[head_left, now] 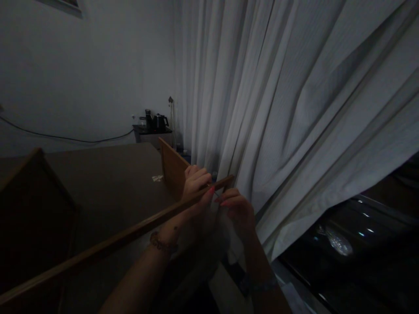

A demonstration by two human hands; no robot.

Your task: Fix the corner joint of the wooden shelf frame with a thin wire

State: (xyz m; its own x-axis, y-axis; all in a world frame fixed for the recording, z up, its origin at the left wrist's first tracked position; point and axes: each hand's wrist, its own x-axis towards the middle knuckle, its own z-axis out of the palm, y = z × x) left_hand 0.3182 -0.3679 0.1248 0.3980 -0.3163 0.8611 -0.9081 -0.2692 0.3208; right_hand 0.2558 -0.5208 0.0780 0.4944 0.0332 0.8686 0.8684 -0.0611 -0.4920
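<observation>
Slanting wooden rail [144,225] was clasped near end by left hand [196,181]; thin rod [216,194] was pinched by right hand [239,210]; work seemed unfinished.

Both forearms [139,272] reach forward; the left hand [197,179] curls, thumb [208,195] opposed; the right hand [239,210] pinches, fingers [231,193] bent.

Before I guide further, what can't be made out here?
In the head view:
Thin item at the fingertips of the right hand: too small and dim to identify.
Part of the left hand: hidden by the wooden rail.
Rail's near end: cut off by the left edge.
</observation>
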